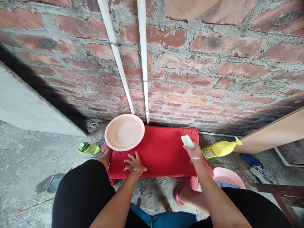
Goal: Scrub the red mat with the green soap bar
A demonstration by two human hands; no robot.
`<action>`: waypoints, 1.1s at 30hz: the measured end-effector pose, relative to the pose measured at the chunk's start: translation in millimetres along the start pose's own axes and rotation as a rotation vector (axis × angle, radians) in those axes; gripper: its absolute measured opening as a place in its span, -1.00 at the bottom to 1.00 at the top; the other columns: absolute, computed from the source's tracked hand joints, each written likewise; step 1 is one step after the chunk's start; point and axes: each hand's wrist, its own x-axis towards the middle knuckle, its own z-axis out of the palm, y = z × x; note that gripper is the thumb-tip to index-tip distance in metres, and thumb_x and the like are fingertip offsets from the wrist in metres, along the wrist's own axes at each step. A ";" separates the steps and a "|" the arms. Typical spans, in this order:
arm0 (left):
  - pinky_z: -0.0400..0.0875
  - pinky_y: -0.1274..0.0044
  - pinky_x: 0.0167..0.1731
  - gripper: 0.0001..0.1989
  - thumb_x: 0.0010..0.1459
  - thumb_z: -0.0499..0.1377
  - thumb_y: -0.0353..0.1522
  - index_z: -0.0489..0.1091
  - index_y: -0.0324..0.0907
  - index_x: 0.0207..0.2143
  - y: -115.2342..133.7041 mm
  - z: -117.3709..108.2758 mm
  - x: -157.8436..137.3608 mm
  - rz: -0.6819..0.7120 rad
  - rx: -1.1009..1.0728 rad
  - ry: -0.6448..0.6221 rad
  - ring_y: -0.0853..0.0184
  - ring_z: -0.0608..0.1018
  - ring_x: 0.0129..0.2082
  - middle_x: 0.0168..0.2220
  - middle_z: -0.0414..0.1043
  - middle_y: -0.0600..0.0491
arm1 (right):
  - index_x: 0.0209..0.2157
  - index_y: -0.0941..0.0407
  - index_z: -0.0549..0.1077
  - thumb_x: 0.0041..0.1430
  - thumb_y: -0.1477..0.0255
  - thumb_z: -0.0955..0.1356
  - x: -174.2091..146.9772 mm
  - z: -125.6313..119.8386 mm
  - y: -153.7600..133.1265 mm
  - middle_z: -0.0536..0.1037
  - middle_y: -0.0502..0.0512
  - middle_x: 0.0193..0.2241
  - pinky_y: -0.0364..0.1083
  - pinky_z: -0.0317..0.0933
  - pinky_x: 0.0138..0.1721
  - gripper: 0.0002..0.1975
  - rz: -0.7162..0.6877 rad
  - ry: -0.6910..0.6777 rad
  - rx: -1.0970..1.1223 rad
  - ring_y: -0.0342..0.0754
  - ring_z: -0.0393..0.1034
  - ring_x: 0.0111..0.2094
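Left hand (136, 164) spread on the red cloth (163, 152), right hand (194, 151) pinching a pale green block (187, 141) by the cloth's right end, so we're probably bracing, and next we'd need steady pressure.

One low bench covered in red cloth (163, 148) serves as the landmark. Two bare hands are over it: one left hand (135, 164) and one right hand (194, 151). There is one pale green rectangular block (187, 141) above its right part. Basins number two: one round, pale pink basin (124, 131) on its far left corner and one bright pink plastic basin (237, 179) to its right. Bottles number two: one clear green bottle (88, 148) left of it, one yellow pump bottle (219, 149) right of it. Two white pipes (142, 47) stand behind it.
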 end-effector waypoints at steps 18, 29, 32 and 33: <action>0.29 -0.18 -0.18 0.29 -0.35 0.44 -0.05 -0.17 0.02 0.38 -2.3 4.1 -1.5 0.055 0.015 0.032 -0.52 -0.02 0.25 0.38 -0.23 -0.36 | 0.16 -0.01 0.27 -0.08 0.28 0.50 -69.5 81.2 -163.2 0.37 0.13 0.04 0.00 0.10 0.06 -0.27 -0.644 -0.474 -0.223 0.06 0.27 0.05; 0.29 -0.18 -0.18 0.26 -0.32 0.42 -0.05 -0.18 0.02 0.38 -6.7 3.5 -3.0 0.069 -0.001 0.039 -0.50 -0.02 0.25 0.38 -0.22 -0.35 | 0.10 0.07 0.28 -0.05 0.11 0.42 -103.0 95.2 -195.8 0.41 0.27 0.03 0.07 0.24 -0.04 -0.31 -0.113 -0.330 0.034 0.18 0.34 0.05; 0.29 -0.18 -0.17 0.26 -0.31 0.41 -0.04 -0.17 0.01 0.38 -6.7 1.5 -3.4 0.069 -0.002 0.041 -0.50 -0.02 0.26 0.38 -0.23 -0.35 | 0.11 0.07 0.27 -0.06 0.13 0.44 -105.1 100.3 -207.1 0.38 0.28 0.07 0.10 0.20 0.00 -0.30 -0.177 -0.343 -0.059 0.19 0.31 0.07; 0.29 -0.18 -0.17 0.26 -0.31 0.41 -0.04 -0.17 0.01 0.38 -6.4 0.0 -3.9 0.067 -0.002 0.038 -0.50 -0.03 0.26 0.38 -0.24 -0.36 | 0.11 0.07 0.27 -0.07 0.14 0.45 -102.9 99.2 -203.6 0.38 0.27 0.08 0.10 0.17 0.02 -0.29 -0.215 -0.339 -0.110 0.19 0.30 0.08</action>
